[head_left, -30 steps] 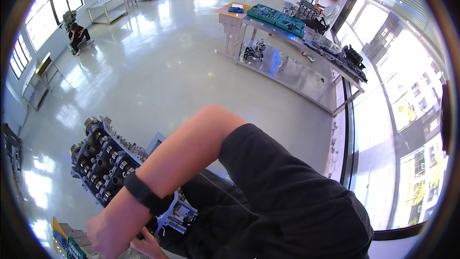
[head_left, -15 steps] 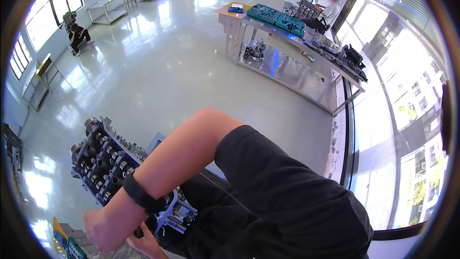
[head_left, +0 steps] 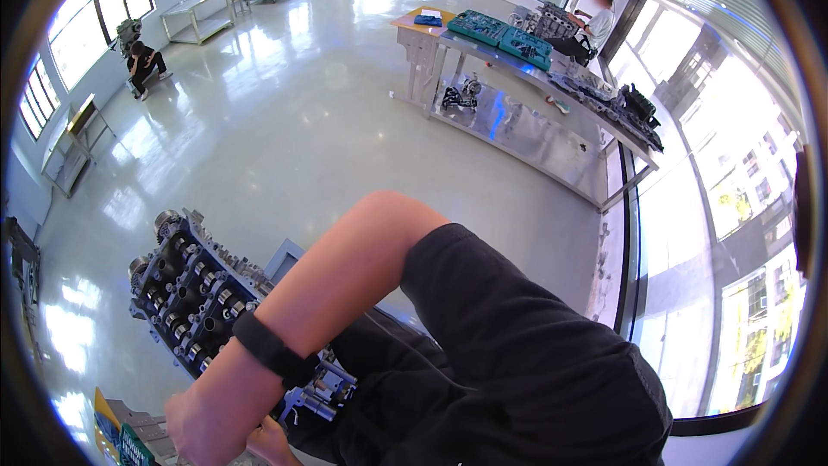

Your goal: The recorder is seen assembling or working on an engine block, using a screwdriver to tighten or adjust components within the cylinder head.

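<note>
An engine with its cylinder head [head_left: 194,293] exposed stands at the lower left, camshafts and gears showing on top. My right arm, with a black wristband, reaches across its near end. My right hand [head_left: 203,427] is curled beside that end, knuckles toward me; whatever its fingers grip is hidden. Below the wrist, partly covered by it, my left hand [head_left: 272,443] has its fingers bent close to the engine's near end. What it holds cannot be made out. A silvery metal part [head_left: 323,393] with cylindrical pieces sticks out of the engine beside my wristband.
A green tool case [head_left: 136,447] stands at the lower left edge. Across the floor, a long metal workbench [head_left: 535,142] carries green tool cases [head_left: 479,26] and engine parts. One person [head_left: 595,22] works behind it; another person [head_left: 145,69] sits by the left windows.
My right hand and forearm have shifted slightly right, covering more of my left hand. My left hand has moved a little to the right. The engine stays put.
</note>
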Motion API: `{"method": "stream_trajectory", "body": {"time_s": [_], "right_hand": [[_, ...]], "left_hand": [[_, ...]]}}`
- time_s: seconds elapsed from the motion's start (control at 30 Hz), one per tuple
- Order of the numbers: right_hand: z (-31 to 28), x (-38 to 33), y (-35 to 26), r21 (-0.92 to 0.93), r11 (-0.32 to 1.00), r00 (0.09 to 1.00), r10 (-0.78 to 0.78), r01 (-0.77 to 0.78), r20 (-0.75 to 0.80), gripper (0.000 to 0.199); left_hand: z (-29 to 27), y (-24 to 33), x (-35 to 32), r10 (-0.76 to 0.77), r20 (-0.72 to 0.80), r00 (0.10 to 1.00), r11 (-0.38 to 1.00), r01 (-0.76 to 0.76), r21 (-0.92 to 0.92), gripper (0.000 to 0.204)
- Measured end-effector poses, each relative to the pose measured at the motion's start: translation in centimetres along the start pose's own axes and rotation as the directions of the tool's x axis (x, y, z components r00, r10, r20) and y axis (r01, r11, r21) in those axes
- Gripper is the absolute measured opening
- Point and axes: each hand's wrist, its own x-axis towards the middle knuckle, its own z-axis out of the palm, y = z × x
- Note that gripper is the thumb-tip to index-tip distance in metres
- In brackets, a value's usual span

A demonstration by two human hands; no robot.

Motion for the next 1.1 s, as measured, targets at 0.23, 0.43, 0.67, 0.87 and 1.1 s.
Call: {"method": "stream_trajectory", "body": {"time_s": [0.23, 0.43, 0.67, 0.87, 1.1], "right_hand": [[0.1, -0.5, -0.8, -0.167, 0.975, 0.987, 0.131, -0.145, -0.091, 0.011], [-3.1, 0.9, -2.3, -0.064, 0.929, 0.928, 0.367, -0.364, 0.056, 0.011], [0.1, 2.4, -1.6, -0.117, 0.869, 0.858, 0.494, -0.482, 0.142, 0.009], [-2.0, 1.8, -1.6, -0.004, 0.868, 0.860, 0.493, -0.497, 0.130, 0.009], [-1.7, -0.4, 0.1, -0.012, 1.000, 1.000, -0.003, 0.003, -0.022, 0.013]], "left_hand": [[-0.5, 2.4, 0.2, -0.073, 0.003, 0.997, 0.997, 0.073, -0.030, 0.017], [0.3, -0.2, -0.3, 0.062, -0.090, 0.994, 0.994, -0.053, 0.094, 0.024], [0.3, 0.4, -0.1, 0.064, -0.074, 0.995, 0.992, -0.056, 0.111, 0.026], [-0.7, 1.4, -0.2, 0.026, -0.029, 0.999, 0.992, -0.022, 0.126, 0.023], [-0.2, 0.8, -0.2, 0.029, 0.006, 1.000, 0.997, -0.029, 0.073, 0.026]]}}
